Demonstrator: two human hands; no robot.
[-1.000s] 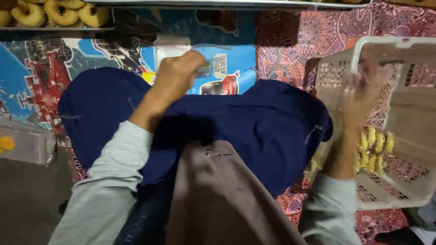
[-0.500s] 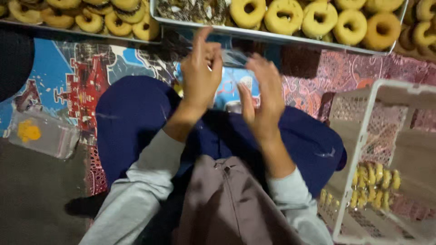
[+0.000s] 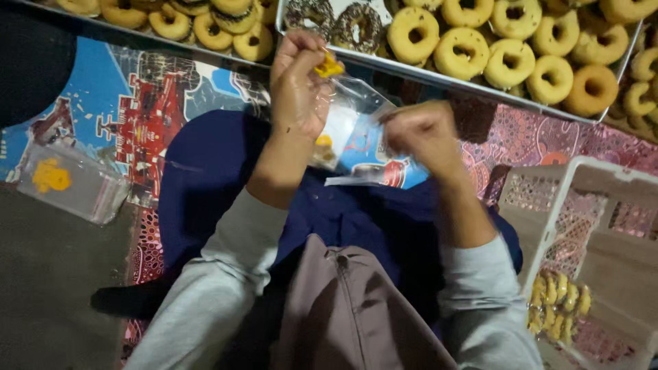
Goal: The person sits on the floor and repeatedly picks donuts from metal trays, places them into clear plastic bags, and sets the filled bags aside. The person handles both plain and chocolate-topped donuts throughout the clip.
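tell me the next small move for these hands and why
Probably pull the clear plastic bag open at its mouth. The left hand pinches its upper edge by the yellow label, the right hand grips the other side, and the bag looks flat between them. The tray of plain donuts lies just beyond.
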